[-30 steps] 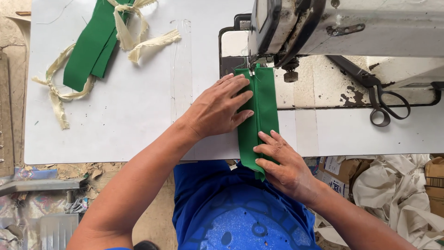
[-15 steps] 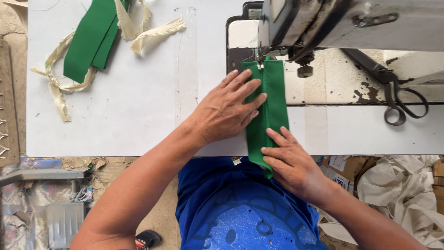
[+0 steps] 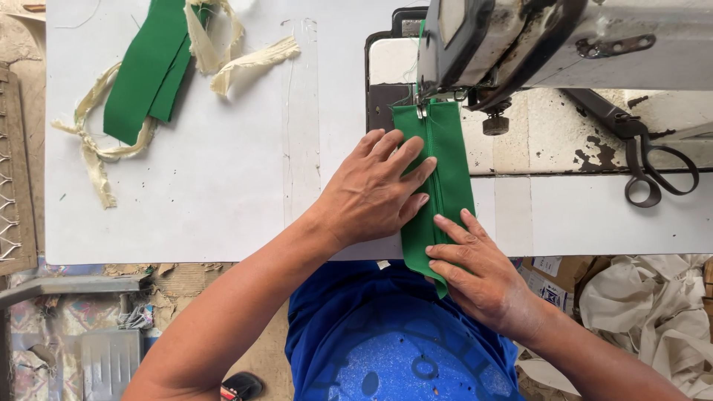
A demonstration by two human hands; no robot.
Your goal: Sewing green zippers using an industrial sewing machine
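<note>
A narrow green fabric strip (image 3: 444, 160) with a seam down its middle lies on the white table (image 3: 223, 193), its far end under the sewing machine's presser foot (image 3: 425, 108). My left hand (image 3: 375, 189) lies flat on the strip's left side, fingers spread. At the table's front edge my right hand (image 3: 471, 271) presses on the strip's near end, which hangs over the edge. The grey sewing machine head (image 3: 535, 44) stands over the strip.
More green fabric strips (image 3: 148, 70) and cream ribbon scraps (image 3: 245, 59) lie at the table's far left. Dark scissors (image 3: 657, 171) rest on the machine bed to the right. White cloth (image 3: 646, 312) is piled on the floor at the lower right.
The view has shifted slightly. Both hands stay on the green strip, and the strip has fed a little toward the presser foot.
</note>
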